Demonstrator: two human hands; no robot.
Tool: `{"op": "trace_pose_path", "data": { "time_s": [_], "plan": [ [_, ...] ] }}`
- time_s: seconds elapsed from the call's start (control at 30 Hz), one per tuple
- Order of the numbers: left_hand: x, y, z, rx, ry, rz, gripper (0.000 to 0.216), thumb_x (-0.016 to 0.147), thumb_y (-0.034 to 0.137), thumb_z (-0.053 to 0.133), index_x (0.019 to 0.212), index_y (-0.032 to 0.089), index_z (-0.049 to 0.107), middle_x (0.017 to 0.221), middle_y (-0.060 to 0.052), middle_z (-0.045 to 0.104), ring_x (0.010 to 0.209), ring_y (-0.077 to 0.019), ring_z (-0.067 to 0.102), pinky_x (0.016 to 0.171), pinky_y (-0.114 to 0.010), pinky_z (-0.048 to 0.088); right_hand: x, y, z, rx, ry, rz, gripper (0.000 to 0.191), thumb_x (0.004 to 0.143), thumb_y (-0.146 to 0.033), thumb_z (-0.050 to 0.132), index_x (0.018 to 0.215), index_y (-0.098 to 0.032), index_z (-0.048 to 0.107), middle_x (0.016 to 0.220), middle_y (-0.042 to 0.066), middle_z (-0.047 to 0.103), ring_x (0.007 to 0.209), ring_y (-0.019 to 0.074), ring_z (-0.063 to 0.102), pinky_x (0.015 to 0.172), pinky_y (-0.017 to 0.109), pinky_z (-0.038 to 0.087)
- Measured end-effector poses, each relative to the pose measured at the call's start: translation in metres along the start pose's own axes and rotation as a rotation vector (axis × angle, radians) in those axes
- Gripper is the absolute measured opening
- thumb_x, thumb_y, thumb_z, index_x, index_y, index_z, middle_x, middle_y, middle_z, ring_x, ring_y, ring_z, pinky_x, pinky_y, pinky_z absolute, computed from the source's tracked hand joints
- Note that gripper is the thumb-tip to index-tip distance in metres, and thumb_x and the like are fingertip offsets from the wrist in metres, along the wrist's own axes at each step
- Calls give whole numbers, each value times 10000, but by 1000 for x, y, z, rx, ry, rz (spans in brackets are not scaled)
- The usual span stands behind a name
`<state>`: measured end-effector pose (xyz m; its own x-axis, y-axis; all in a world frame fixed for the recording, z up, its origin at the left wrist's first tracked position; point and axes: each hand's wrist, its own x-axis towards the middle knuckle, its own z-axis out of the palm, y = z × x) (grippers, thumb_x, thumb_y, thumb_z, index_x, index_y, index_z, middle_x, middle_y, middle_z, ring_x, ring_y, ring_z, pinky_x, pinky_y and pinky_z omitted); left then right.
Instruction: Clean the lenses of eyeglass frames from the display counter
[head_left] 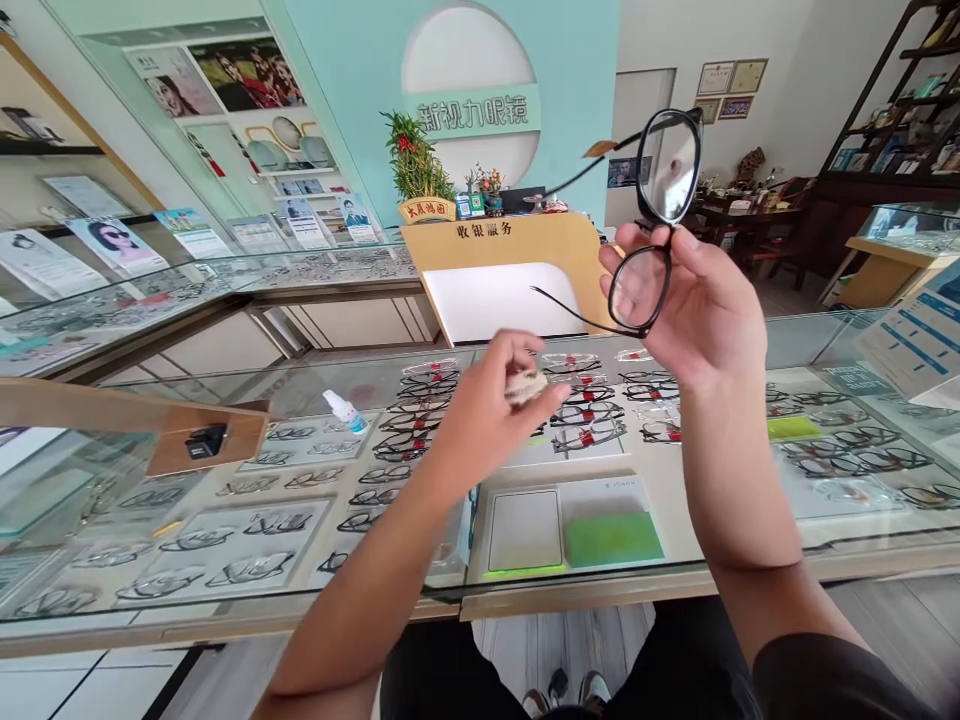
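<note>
Raised over the glass counter, my right hand (709,300) grips a pair of black-rimmed eyeglasses (670,168) near the bridge. The eyeglasses are tilted on end, one lens above the other, with both temples unfolded toward the left. A brown tag or leaf-shaped piece (600,148) shows by the upper temple. Lower and to the left, my left hand (506,390) is curled around a small crumpled off-white cloth (526,386), apart from the eyeglasses. A small white bottle with a blue label (345,412) stands on the counter left of that hand.
Under the glass counter top (420,590) lie rows of eyeglass frames (589,413) and a green card (613,540). A wooden stand (210,435) is at the left, a leaflet display (919,335) at the right. Beyond is a cashier desk (510,245) with a plant (412,165).
</note>
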<state>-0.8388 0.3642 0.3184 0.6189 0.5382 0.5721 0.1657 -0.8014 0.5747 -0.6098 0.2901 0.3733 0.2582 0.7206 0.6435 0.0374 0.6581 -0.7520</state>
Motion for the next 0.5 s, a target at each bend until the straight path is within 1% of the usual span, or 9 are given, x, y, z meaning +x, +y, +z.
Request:
{"op": "trace_pose_path", "data": {
  "time_s": [0.07,0.13,0.2,0.23,0.3,0.37,0.43,0.47,0.5],
  "plan": [
    [-26,-7,-9,24,-319,-160,265,1021,416,697,1208,273,575,912,15,655,660,-153,582,595,-283,428,-2,-2,-2,43,-3,15,379,873,-684,817,925,-313,765,1256,19,787,1312,299,711,979,440,640],
    [-50,-20,-10,30,-625,-306,236,1028,435,654,1165,274,547,892,22,658,693,-170,595,606,-284,418,-3,-2,-1,81,-12,36,339,866,-631,845,894,-304,758,1252,15,792,1293,292,718,985,432,640],
    [-70,-35,-4,-1,-790,-398,258,1024,460,639,1147,265,523,925,13,673,775,-187,628,665,-292,437,-4,1,1,113,-27,53,299,868,-581,858,884,-302,752,1249,9,795,1279,281,723,987,421,638],
    [-78,-43,1,-12,-819,-418,269,1027,473,630,1145,260,516,934,7,675,810,-197,640,695,-299,443,-5,2,3,117,-33,57,291,870,-571,859,886,-303,748,1247,8,796,1277,279,724,980,417,637],
    [-91,-55,13,-15,-805,-419,301,1036,501,618,1173,250,522,978,-17,691,877,-222,664,749,-320,460,-6,5,7,109,-41,63,292,875,-572,857,903,-305,743,1245,11,794,1285,282,721,961,414,635],
    [-100,-64,23,-16,-749,-388,366,1031,532,643,1237,245,547,1162,-72,714,1002,-253,694,827,-348,496,-7,7,10,104,-41,64,287,880,-567,858,910,-307,739,1235,12,794,1292,288,719,941,414,630],
    [-107,-73,26,-35,-659,-338,441,1018,563,683,1306,249,570,1411,-117,663,1203,-289,686,975,-382,524,-8,8,11,113,-41,50,254,894,-538,856,904,-312,742,1231,8,801,1292,293,718,933,423,623],
    [-109,-79,25,-32,-580,-305,460,1018,571,690,1328,252,576,1487,-125,627,1301,-303,656,1061,-400,514,-8,8,11,113,-45,41,236,901,-524,856,897,-315,747,1231,5,808,1286,296,720,930,432,619],
    [-109,-87,21,-9,-460,-273,452,1030,564,680,1342,253,576,1518,-127,607,1375,-309,618,1133,-416,490,-8,9,10,115,-53,28,219,905,-511,857,887,-318,754,1222,2,819,1270,295,729,924,441,613]
  ]
}}
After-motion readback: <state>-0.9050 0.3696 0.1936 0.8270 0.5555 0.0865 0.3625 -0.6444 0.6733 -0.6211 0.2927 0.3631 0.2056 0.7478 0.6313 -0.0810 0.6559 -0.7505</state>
